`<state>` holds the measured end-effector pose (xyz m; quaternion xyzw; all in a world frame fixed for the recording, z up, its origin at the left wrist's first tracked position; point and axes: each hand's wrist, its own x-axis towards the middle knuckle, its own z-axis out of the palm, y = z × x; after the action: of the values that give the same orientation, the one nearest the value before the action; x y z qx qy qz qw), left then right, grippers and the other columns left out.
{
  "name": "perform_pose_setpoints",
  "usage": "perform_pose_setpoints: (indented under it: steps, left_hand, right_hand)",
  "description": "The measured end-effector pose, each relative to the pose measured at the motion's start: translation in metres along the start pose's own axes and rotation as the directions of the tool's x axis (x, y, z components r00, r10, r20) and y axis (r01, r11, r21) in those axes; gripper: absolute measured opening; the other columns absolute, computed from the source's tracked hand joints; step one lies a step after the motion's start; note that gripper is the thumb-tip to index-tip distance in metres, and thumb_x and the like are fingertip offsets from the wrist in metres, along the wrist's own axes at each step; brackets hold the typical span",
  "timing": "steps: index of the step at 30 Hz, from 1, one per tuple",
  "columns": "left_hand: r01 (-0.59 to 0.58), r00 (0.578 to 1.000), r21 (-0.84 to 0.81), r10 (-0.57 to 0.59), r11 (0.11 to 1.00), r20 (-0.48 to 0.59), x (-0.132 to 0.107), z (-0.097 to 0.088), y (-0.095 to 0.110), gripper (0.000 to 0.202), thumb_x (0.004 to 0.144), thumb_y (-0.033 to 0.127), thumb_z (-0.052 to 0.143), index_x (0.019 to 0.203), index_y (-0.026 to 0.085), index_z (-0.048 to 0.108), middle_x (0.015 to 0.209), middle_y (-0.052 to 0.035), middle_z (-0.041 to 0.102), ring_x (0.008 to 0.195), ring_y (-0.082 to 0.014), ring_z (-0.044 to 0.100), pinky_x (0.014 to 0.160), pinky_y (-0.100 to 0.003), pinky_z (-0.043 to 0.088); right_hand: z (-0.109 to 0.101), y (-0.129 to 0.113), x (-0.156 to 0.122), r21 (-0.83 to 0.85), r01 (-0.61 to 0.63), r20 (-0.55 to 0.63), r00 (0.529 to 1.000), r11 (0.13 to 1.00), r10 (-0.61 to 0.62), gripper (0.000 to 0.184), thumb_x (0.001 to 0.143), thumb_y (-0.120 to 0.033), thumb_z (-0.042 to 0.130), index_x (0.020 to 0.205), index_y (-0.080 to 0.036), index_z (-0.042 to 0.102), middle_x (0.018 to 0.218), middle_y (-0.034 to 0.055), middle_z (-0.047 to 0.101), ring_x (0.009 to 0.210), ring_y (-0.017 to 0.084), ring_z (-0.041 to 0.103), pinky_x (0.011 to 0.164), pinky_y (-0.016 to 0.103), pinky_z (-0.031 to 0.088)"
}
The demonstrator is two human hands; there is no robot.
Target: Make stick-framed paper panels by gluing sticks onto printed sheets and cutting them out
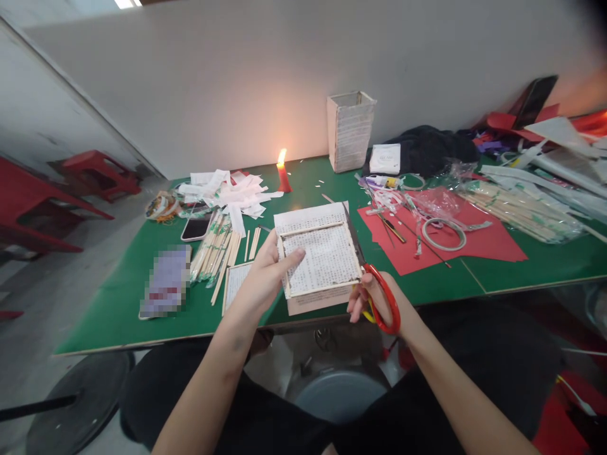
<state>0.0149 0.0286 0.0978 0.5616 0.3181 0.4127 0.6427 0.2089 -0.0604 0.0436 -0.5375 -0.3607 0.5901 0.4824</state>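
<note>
My left hand grips the left side of a sheet of small printed text, glued onto a frame of thin wooden sticks. My right hand holds red-handled scissors through their loops. Their long metal blades run up along the frame's right edge, against the paper. A paper margin sticks out past the frame at the bottom. Behind my left hand lies a second printed sheet, partly hidden by that hand and the frame.
The green table holds loose wooden sticks, white paper scraps, a lit red candle, a smartphone, red paper, a tape roll and a stick-walled box. Red stools stand at left.
</note>
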Motion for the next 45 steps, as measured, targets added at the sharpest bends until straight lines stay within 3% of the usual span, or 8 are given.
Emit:
perform_pose_setpoints:
  steps: [10, 15, 18, 24, 32, 37, 42, 45]
  left_hand:
    - [0.104, 0.994, -0.023, -0.105, 0.994, -0.027, 0.017, -0.013, -0.015, 0.044, 0.086, 0.027, 0.071, 0.127, 0.025, 0.058, 0.133, -0.0088, 0.065, 0.124, -0.0307, 0.061, 0.104, -0.047, 0.051]
    - [0.058, 0.988, -0.011, -0.059, 0.998, -0.140, 0.030, -0.033, -0.025, 0.038, 0.083, 0.028, 0.073, 0.119, 0.025, 0.060, 0.127, -0.0087, 0.069, 0.120, -0.0302, 0.064, 0.099, -0.045, 0.055]
    - [0.076, 0.985, 0.026, -0.071, 0.997, -0.156, 0.035, -0.045, -0.027, 0.037, 0.081, 0.029, 0.076, 0.115, 0.024, 0.064, 0.123, -0.0094, 0.071, 0.119, -0.0299, 0.065, 0.098, -0.043, 0.056]
    - [0.159, 0.977, 0.076, -0.168, 0.984, 0.132, 0.026, -0.040, -0.008, 0.047, 0.079, 0.029, 0.079, 0.123, 0.025, 0.065, 0.118, -0.0086, 0.073, 0.107, -0.0291, 0.071, 0.085, -0.039, 0.060]
    - [0.088, 0.903, 0.129, -0.134, 0.988, 0.409, 0.022, -0.033, 0.006, 0.058, 0.077, 0.038, 0.082, 0.130, 0.027, 0.063, 0.130, -0.0104, 0.067, 0.122, -0.0327, 0.062, 0.092, -0.041, 0.058]
    - [0.147, 0.932, -0.214, -0.062, 0.966, 0.358, 0.008, -0.033, -0.025, 0.096, 0.064, 0.089, 0.061, 0.130, 0.019, 0.061, 0.135, -0.0158, 0.063, 0.129, -0.0395, 0.056, 0.095, -0.047, 0.057]
    - [0.132, 0.979, -0.192, -0.097, 0.973, 0.181, -0.009, -0.006, -0.043, 0.048, 0.086, 0.048, 0.070, 0.131, 0.035, 0.057, 0.135, 0.0058, 0.064, 0.133, -0.0282, 0.054, 0.107, -0.042, 0.050]
    - [0.131, 0.990, -0.159, -0.119, 0.979, 0.081, -0.008, -0.002, -0.041, 0.048, 0.090, 0.041, 0.066, 0.136, 0.038, 0.051, 0.136, 0.0083, 0.063, 0.131, -0.0295, 0.055, 0.096, -0.044, 0.059]
  right_hand:
    - [-0.015, 0.016, 0.011, 0.013, 0.037, 0.149, 0.988, 0.999, -0.039, 0.069, 0.080, -0.086, 0.036, 0.078, -0.020, 0.056, 0.062, 0.0028, 0.066, 0.035, 0.012, 0.052, 0.039, 0.027, 0.050]
    - [-0.028, 0.022, 0.005, 0.067, -0.103, 0.354, 0.933, 0.992, 0.073, 0.082, 0.075, -0.094, 0.023, 0.081, -0.020, 0.058, 0.069, 0.0056, 0.068, 0.040, 0.014, 0.057, 0.046, 0.031, 0.055]
    - [-0.033, 0.017, -0.001, 0.151, -0.041, 0.371, 0.929, 0.988, -0.019, 0.077, 0.075, -0.092, 0.034, 0.082, -0.018, 0.057, 0.078, 0.0067, 0.070, 0.036, 0.010, 0.054, 0.047, 0.031, 0.055]
    - [-0.023, -0.017, 0.006, 0.114, 0.227, -0.015, 0.974, 0.967, -0.227, 0.046, 0.077, -0.058, 0.074, 0.077, -0.021, 0.047, 0.083, 0.0035, 0.070, 0.043, 0.009, 0.058, 0.056, 0.031, 0.058]
    - [0.003, -0.026, 0.029, 0.043, 0.417, -0.326, 0.865, 0.908, -0.381, 0.054, 0.056, -0.040, 0.090, 0.073, -0.023, 0.042, 0.060, -0.0111, 0.049, 0.041, 0.008, 0.054, 0.041, 0.022, 0.047]
    - [0.013, -0.024, 0.043, 0.229, 0.485, -0.503, 0.801, 0.844, -0.324, 0.054, 0.048, -0.035, 0.092, 0.069, -0.021, 0.045, 0.060, -0.0105, 0.052, 0.041, 0.006, 0.053, 0.043, 0.020, 0.047]
    - [0.030, -0.022, 0.049, 0.313, 0.518, -0.581, 0.768, 0.796, -0.271, 0.052, 0.050, -0.036, 0.092, 0.070, -0.022, 0.046, 0.053, -0.0107, 0.054, 0.045, 0.007, 0.053, 0.051, 0.021, 0.051]
    - [0.031, -0.023, 0.043, 0.246, 0.509, -0.553, 0.773, 0.825, -0.311, 0.050, 0.055, -0.040, 0.090, 0.072, -0.022, 0.047, 0.054, -0.0096, 0.056, 0.044, 0.008, 0.054, 0.053, 0.023, 0.053]
